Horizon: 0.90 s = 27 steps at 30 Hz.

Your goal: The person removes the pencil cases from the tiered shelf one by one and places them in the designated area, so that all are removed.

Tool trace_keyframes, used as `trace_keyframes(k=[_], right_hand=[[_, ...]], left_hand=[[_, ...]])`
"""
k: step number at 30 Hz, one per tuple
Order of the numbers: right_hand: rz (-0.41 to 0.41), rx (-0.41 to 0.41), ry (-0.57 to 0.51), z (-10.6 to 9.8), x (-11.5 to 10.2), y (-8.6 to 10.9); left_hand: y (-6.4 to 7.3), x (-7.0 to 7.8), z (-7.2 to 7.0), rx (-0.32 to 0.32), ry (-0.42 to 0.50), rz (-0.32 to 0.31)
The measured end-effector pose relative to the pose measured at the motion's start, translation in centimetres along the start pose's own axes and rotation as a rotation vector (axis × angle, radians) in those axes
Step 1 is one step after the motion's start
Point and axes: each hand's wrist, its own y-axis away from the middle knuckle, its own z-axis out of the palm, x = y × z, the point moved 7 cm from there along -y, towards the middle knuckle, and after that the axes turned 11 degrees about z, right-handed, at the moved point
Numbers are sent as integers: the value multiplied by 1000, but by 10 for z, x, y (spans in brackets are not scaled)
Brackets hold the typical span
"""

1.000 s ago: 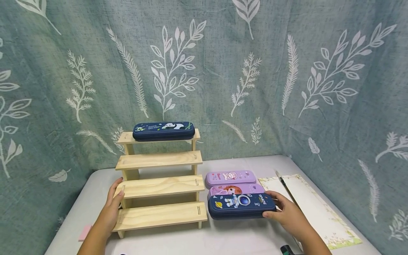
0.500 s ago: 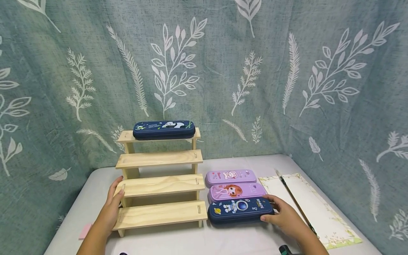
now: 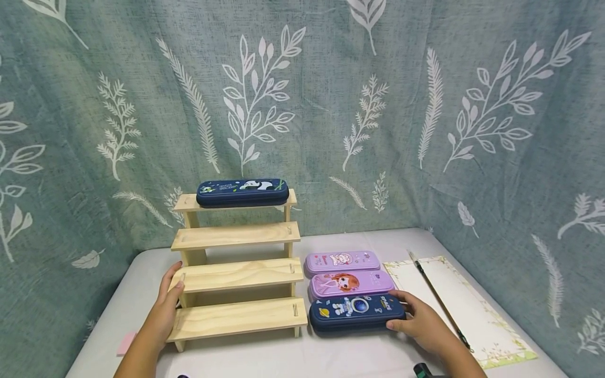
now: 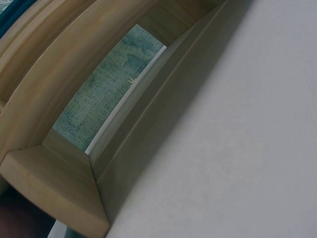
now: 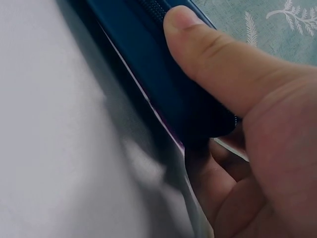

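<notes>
My right hand [image 3: 418,319] grips the right end of a navy pencil case [image 3: 356,315] with an astronaut and "SPACE" on its lid. In the right wrist view the thumb [image 5: 213,52] presses the zipped side while other fingers curl behind the case. Just behind it lie a purple pencil case [image 3: 354,284] with a red-haired girl and a lilac pencil case [image 3: 342,262]. My left hand [image 3: 163,307] holds the left side of a four-step wooden display stand [image 3: 238,318], thumb on the third step down. A navy panda pencil case [image 3: 243,192] sits on the top step.
A paintbrush [image 3: 439,299] lies over a sheet of floral-bordered paper [image 3: 487,320] at the right. Near the front edge is a dark green-banded object [image 3: 422,370], partly cut off. A pink slip [image 3: 126,344] lies left of the stand. Patterned curtain [image 3: 312,105] surrounds the table.
The astronaut pencil case has come down and slightly toward me, uncovering the purple case behind it. My right hand moved with it. The left hand stays on the stand.
</notes>
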Motion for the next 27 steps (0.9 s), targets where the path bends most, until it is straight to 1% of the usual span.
trace_keyframes(k=[10, 15, 20, 27], right_hand=[[33, 6, 39, -1, 4, 1], [47, 3, 28, 0, 5, 2], [47, 5, 27, 0, 7, 2], [42, 23, 67, -2, 7, 0]], left_hand=[[0, 1, 1, 0, 17, 17], [1, 0, 1, -6, 14, 13], [1, 0, 1, -12, 15, 7], [1, 1, 1, -7, 19, 32]])
